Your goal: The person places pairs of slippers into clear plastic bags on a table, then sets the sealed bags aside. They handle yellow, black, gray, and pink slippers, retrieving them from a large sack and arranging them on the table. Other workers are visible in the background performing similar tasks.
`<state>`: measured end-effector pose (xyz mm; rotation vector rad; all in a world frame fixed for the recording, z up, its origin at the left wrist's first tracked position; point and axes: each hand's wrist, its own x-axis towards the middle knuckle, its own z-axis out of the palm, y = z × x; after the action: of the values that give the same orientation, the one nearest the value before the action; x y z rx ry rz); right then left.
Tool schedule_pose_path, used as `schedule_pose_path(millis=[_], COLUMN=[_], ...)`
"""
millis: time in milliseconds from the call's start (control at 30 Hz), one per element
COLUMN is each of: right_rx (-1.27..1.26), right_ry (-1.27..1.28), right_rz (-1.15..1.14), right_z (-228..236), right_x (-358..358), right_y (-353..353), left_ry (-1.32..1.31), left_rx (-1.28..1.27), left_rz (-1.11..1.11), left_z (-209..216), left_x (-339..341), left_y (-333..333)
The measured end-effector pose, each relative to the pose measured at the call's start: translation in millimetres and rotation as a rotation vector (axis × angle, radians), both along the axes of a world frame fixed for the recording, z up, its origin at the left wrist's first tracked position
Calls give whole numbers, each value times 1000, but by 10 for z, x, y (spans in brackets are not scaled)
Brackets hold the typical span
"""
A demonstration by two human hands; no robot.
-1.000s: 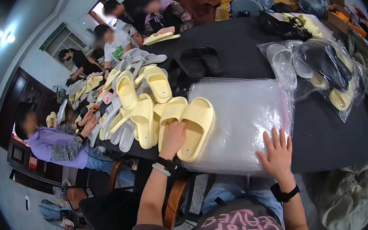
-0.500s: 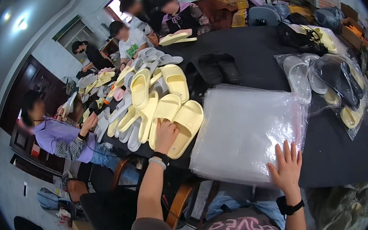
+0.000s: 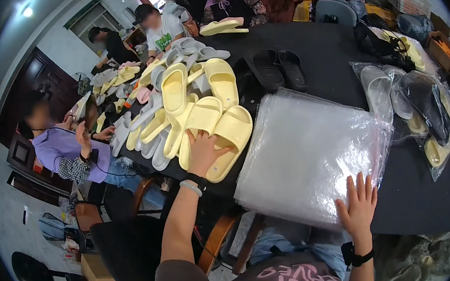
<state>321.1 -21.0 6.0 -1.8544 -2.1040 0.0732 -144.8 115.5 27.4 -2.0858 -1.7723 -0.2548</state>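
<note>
My left hand [image 3: 204, 152] rests on a pair of pale yellow slippers [image 3: 233, 149] at the front of a slipper pile. Its fingers are spread near the strap of the left one, with the thumb stretched toward the right one; the fingertips are partly hidden. Beside the pair lies a stack of clear plastic bags [image 3: 304, 159], flat on the black table. On the stack's near right corner my right hand [image 3: 359, 203] lies flat, fingers apart, holding nothing.
More yellow and grey slippers [image 3: 174, 88] are heaped at the left. Black slippers [image 3: 275, 69] sit behind the bags. Bagged slippers [image 3: 396, 95] lie on the right of the black table [image 3: 407, 203]. Several people work around the far and left sides; chairs [image 3: 133, 254] stand at the left.
My left fingers have spread, with the thumb extended further over the right yellow slipper. My right hand stays on the bags. The view has shifted slightly, and the person at left has moved their hands.
</note>
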Motion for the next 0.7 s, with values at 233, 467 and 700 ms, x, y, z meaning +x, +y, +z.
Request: schedule_pose_path(millis=[233,467,700], right_rx=[-22,-35,-20], right_ry=[-28,-47,-47], right_rz=[-5,0,-11], right_z=[27,33,13], right_x=[-2,-16,-1], right_y=[10,13,-5], left_ry=[-7,10,-10], left_rx=[63,101,52], left_rz=[6,43,82], left_z=[-86,-175,-112], left_x=[-188,-486,-469], left_y=[236,466,516])
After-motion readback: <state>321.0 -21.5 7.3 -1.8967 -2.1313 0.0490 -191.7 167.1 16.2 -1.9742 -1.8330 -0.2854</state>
